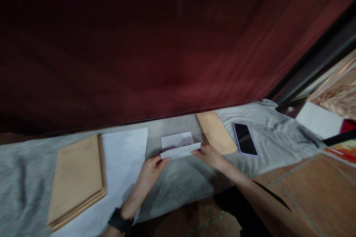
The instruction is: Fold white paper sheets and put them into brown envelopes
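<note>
A folded sheet of white paper [180, 151] is stretched between my two hands, just above the grey cloth. My left hand [154, 168] pinches its left end, thumb on the near side. At the right end, my right hand [207, 154] grips it between thumb and fingers. Behind the held sheet, another white paper piece [177, 139] shows, partly hidden by it; I cannot tell whether the two are joined. Close to my right hand lies a small stack of brown envelopes [217, 131]. Large white sheets [125, 159] lie to the left of my left hand.
A thick stack of larger brown envelopes [78, 177] rests on the white sheets at left. A phone [245, 139] in a purple case lies at right. Grey cloth [167, 189] covers the narrow surface, against a dark red upright panel [167, 52]. Tiled floor [311, 189] shows below right.
</note>
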The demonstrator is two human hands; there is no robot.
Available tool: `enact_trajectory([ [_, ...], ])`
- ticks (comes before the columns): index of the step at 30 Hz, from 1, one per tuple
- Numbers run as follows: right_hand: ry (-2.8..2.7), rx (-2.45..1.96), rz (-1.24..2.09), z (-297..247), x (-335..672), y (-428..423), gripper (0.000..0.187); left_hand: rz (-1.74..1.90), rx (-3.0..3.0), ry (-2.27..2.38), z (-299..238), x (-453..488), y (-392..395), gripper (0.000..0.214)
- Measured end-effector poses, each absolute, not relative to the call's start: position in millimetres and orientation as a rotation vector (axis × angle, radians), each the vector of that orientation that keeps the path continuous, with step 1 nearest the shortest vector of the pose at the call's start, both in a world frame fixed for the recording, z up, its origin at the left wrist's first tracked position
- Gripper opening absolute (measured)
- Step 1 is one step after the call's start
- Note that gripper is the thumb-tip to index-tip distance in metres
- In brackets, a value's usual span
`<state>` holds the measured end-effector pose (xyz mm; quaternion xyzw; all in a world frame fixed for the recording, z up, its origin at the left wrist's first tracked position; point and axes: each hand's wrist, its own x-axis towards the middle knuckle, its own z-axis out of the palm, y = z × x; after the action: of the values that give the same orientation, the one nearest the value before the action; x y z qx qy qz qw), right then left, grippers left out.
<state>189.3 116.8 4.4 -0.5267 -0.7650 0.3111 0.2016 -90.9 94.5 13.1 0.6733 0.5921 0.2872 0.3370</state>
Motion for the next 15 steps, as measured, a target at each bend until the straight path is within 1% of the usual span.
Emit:
enact_trajectory([
  [3,-2.039,-1.582,0.86,1,182,123,0.023,0.814,1.687,1.594,11,-87,99,0.032],
  [7,-1.993,-1.73,0.79,-3,174,125,0.024,0.806,1.73,1.723,12,-81,100,0.034],
  [9,-1.987,-1.784,0.74,-5,170,125,0.029,0.809,1.747,1.79,12,-78,100,0.031],
  [12,-1.985,-1.819,0.671,-7,164,124,0.042,0.781,1.749,1.848,12,-75,101,0.026],
  [15,-1.983,-1.849,0.604,-7,160,124,0.05,0.689,1.753,1.9,13,-73,103,0.028],
])
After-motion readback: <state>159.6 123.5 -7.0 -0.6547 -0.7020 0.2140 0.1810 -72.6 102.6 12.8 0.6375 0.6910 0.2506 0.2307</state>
